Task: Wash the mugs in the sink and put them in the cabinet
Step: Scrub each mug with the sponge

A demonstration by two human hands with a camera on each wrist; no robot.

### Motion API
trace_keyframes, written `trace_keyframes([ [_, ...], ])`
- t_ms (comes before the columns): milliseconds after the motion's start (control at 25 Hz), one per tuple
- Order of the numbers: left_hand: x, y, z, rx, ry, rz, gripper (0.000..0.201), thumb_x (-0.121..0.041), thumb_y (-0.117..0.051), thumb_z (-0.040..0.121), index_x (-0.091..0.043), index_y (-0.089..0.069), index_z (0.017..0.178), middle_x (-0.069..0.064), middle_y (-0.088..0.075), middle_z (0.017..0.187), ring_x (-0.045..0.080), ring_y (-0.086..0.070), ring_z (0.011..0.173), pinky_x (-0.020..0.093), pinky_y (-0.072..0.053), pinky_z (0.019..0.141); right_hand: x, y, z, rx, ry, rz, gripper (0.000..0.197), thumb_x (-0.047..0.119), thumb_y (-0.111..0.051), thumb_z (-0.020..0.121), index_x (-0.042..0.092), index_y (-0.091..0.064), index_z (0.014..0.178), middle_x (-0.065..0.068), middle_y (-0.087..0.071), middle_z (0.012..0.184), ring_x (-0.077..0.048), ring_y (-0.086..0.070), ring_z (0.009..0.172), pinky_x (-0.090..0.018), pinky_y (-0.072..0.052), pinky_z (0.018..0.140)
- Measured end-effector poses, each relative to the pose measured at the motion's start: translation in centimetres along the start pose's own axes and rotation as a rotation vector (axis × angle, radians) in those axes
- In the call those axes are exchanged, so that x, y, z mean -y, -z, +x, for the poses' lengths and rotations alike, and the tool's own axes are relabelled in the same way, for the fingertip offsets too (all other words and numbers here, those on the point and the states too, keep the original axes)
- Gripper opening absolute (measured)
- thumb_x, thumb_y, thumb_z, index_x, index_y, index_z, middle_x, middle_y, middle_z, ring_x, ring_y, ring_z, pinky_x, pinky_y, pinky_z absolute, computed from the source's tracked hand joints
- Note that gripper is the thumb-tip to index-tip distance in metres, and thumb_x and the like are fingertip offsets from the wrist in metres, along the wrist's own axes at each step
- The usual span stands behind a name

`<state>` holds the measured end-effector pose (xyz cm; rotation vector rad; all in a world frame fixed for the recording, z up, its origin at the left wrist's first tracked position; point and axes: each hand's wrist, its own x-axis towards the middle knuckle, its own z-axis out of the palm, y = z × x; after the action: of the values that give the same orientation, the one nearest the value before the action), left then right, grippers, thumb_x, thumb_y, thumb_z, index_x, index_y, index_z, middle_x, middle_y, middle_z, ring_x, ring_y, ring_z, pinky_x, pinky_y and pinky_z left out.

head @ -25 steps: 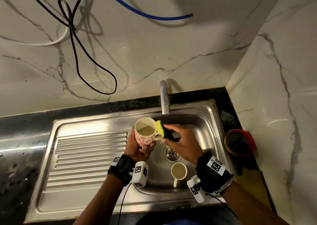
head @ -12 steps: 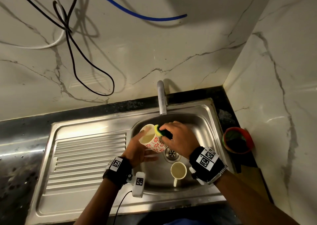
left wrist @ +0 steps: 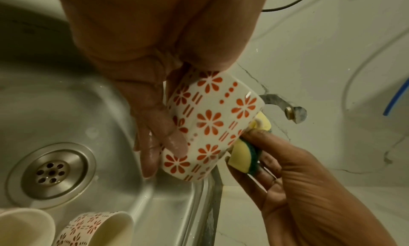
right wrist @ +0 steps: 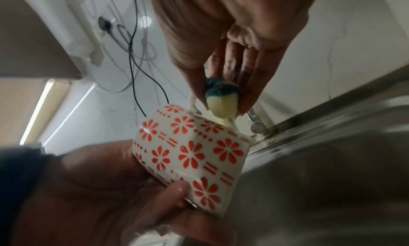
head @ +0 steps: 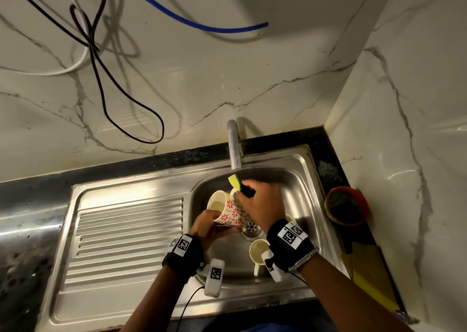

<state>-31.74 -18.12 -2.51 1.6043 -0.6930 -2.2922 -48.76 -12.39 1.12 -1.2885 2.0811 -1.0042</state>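
A white mug with red flowers (head: 231,211) (left wrist: 208,124) (right wrist: 194,150) is tilted on its side over the sink basin (head: 290,180), mouth towards the left. My left hand (head: 211,226) (left wrist: 159,132) grips it round the base end. My right hand (head: 260,205) (right wrist: 223,85) pinches a yellow and green sponge (head: 238,183) (left wrist: 245,159) (right wrist: 222,103) and presses it against the mug by its handle. A plain cream mug (head: 259,253) stands in the basin near the drain (head: 250,228). Another flowered mug (left wrist: 95,230) lies beside a cream one (left wrist: 24,228) in the left wrist view.
The tap spout (head: 233,147) hangs just above the sponge. A ribbed draining board (head: 129,235) fills the sink's left half. A red and green bowl (head: 346,205) sits on the dark counter at the right, by the marble side wall. Cables (head: 106,83) hang on the back wall.
The flowered mug has tipped from upright to lying on its side and dropped lower into the basin. My right hand with the sponge has moved over the mug's handle side.
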Motion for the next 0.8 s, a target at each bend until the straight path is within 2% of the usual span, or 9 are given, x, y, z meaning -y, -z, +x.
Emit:
trace_keyframes([
  [120, 0.3, 0.1, -0.8, 0.068, -0.014, -0.013, 0.037, -0.001, -0.048, 0.092, 0.007, -0.057, 0.127, 0.031, -0.068, 0.118, 0.048, -0.066, 0.109, 0.044, -0.062, 0.085, -0.4, -0.6, -0.6, 0.013, -0.056, 0.0, 0.026, 0.046, -0.072, 0.092, 0.02, -0.073, 0.096, 0.005, -0.076, 0.085, -0.008, -0.07, 0.075, -0.029, -0.06, 0.066],
  [200, 0.3, 0.0, -1.1, 0.087, -0.028, -0.019, 0.035, -0.002, -0.049, 0.093, 0.006, -0.06, 0.125, 0.03, -0.068, 0.118, 0.049, -0.066, 0.109, 0.04, -0.063, 0.078, -0.7, -0.9, -0.9, 0.032, -0.111, -0.01, 0.029, 0.05, -0.071, 0.091, 0.021, -0.07, 0.093, 0.008, -0.073, 0.083, -0.005, -0.069, 0.074, -0.029, -0.06, 0.066],
  [320, 0.5, 0.0, -0.9, 0.073, -0.01, -0.043, 0.032, -0.004, -0.049, 0.095, 0.005, -0.061, 0.124, 0.03, -0.069, 0.116, 0.048, -0.068, 0.104, 0.04, -0.061, 0.084, -1.0, -1.3, -1.2, 0.012, -0.152, 0.079, 0.027, 0.049, -0.076, 0.088, 0.023, -0.069, 0.09, 0.011, -0.072, 0.083, 0.001, -0.067, 0.075, -0.021, -0.055, 0.064],
  [440, 0.8, 0.1, -0.4, 0.056, 0.016, -0.115, 0.03, 0.0, -0.048, 0.096, 0.005, -0.062, 0.123, 0.027, -0.071, 0.111, 0.045, -0.071, 0.098, 0.033, -0.063, 0.072, -1.1, -2.0, -1.9, 0.005, -0.054, 0.026, 0.03, 0.049, -0.07, 0.093, 0.021, -0.071, 0.104, 0.006, -0.073, 0.093, -0.008, -0.067, 0.085, -0.024, -0.055, 0.073],
  [520, 0.8, -0.1, -0.4, 0.044, 0.02, -0.2, 0.028, 0.002, -0.044, 0.097, 0.004, -0.064, 0.116, 0.024, -0.073, 0.101, 0.039, -0.074, 0.087, 0.028, -0.062, 0.065, -1.2, -2.4, -2.5, -0.003, 0.047, -0.053, 0.033, 0.041, -0.068, 0.095, 0.015, -0.071, 0.116, 0.0, -0.073, 0.107, -0.017, -0.065, 0.099, -0.026, -0.054, 0.084],
  [640, -0.1, -0.2, -0.2, -0.011, 0.018, -0.327, 0.027, 0.003, -0.04, 0.1, 0.001, -0.064, 0.113, 0.02, -0.075, 0.091, 0.032, -0.076, 0.076, 0.024, -0.062, 0.06, -1.5, -2.5, -3.8, 0.015, 0.177, -0.152, 0.041, 0.028, -0.07, 0.094, 0.012, -0.068, 0.131, -0.004, -0.065, 0.131, -0.02, -0.059, 0.118, -0.028, -0.053, 0.096],
  [720, -0.4, -0.2, -0.1, -0.021, -0.01, -0.304, 0.024, -0.001, -0.044, 0.1, -0.001, -0.064, 0.112, 0.019, -0.075, 0.091, 0.028, -0.075, 0.076, 0.028, -0.062, 0.062, -1.9, -2.7, -4.5, 0.027, 0.25, -0.258, 0.045, 0.024, -0.071, 0.09, 0.012, -0.065, 0.133, -0.004, -0.063, 0.134, -0.022, -0.06, 0.119, -0.037, -0.059, 0.093],
  [800, -0.6, -0.2, -0.4, -0.02, -0.021, -0.205, 0.023, -0.005, -0.055, 0.095, -0.003, -0.067, 0.114, 0.019, -0.075, 0.096, 0.027, -0.075, 0.083, 0.032, -0.062, 0.066, -2.0, -2.6, -4.6, 0.021, 0.264, -0.305, 0.05, 0.025, -0.068, 0.09, 0.014, -0.059, 0.139, -0.004, -0.064, 0.133, -0.023, -0.06, 0.115, -0.04, -0.059, 0.089],
])
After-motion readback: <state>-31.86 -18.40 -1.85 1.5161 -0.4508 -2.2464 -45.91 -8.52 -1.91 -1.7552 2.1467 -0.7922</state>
